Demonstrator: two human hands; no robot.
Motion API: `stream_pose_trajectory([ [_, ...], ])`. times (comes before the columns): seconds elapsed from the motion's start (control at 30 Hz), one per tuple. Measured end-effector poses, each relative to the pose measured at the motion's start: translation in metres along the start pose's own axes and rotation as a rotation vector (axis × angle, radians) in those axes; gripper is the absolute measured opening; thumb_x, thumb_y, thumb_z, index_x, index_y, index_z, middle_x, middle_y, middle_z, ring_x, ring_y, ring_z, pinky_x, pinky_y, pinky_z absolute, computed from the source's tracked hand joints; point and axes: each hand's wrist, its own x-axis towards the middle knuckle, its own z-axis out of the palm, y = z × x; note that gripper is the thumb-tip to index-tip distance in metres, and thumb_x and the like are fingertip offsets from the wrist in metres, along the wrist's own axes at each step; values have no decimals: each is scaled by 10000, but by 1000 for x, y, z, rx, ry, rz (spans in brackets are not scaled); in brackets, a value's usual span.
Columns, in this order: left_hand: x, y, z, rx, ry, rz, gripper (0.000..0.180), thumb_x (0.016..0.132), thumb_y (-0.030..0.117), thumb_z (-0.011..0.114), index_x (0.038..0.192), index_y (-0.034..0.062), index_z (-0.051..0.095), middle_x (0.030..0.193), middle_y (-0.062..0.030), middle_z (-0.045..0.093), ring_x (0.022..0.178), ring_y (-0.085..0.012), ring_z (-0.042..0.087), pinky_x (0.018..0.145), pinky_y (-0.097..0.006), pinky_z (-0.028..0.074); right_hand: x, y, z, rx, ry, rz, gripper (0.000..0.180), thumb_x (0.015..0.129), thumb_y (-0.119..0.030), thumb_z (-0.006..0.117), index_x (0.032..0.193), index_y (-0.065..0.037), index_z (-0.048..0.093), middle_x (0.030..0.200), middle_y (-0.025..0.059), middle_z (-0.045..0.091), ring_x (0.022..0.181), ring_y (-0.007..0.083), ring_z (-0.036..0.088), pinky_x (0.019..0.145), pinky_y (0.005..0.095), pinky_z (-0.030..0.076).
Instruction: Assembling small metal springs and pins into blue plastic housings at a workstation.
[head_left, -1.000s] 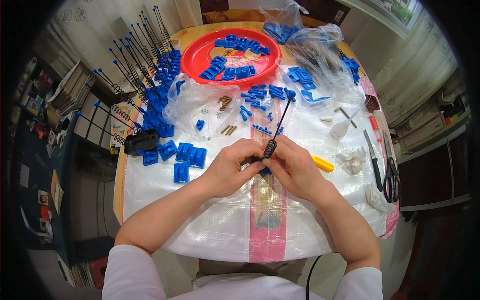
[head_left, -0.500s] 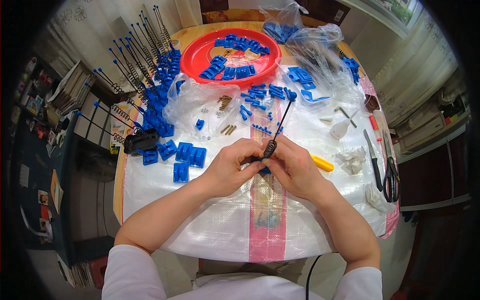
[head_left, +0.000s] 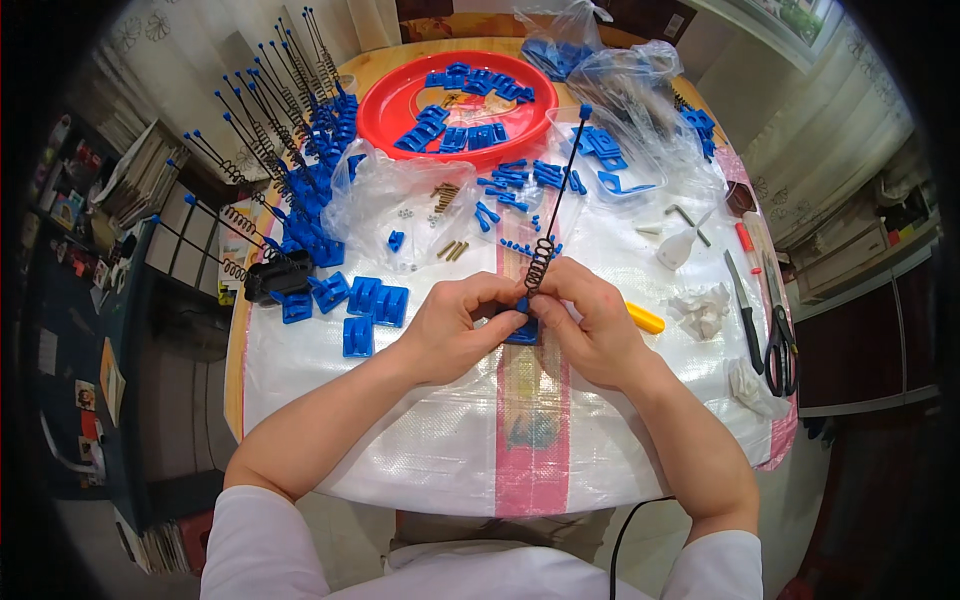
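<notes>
A thin black rod (head_left: 560,190) with a blue cap at its far tip and a dark coil spring round its lower end stands tilted up from a small blue plastic block (head_left: 522,330). The left hand (head_left: 455,325) and right hand (head_left: 590,320) meet around them, fingertips pinching block and spring between them. More blue blocks (head_left: 370,305) lie on the surface just left of the left hand.

- 1 red tray (head_left: 385,100), blue parts inside, too many to count
- 3 blue blocks (head_left: 372,305) loose by my left hand (head_left: 455,330)
- 1 pr scissors (head_left: 778,345)
- 1 rod w/ spring (head_left: 545,255) in my fingers
- 2 hands, mine; right hand (head_left: 590,325)
</notes>
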Motion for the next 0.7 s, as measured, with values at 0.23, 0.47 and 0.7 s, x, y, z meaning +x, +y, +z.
stream_pose_trajectory([
  [0.23,-2,7,-2,-193,-88,-219,135,941,43,657,1056,-24,676,948,-42,718,866,-86,659,786,-254,541,-4,6,7,539,31,284,133,992,-65,575,1077,14,640,950,48,641,809,108,603,716,264,506],
  [0.47,-1,17,-2,-490,-149,-288,94,943,10,644,1019,-42,663,1010,-143,718,930,-182,706,853,-323,581,-4,4,7,728,31,392,145,1012,-99,577,1075,16,639,885,16,642,755,72,587,675,227,494],
  [0.7,1,23,-1,-528,-154,-301,117,936,34,665,1028,-40,662,1007,-172,724,947,-214,719,870,-358,593,-4,4,7,813,43,392,144,1005,-116,603,1080,-2,648,869,12,652,706,66,585,609,220,473],
])
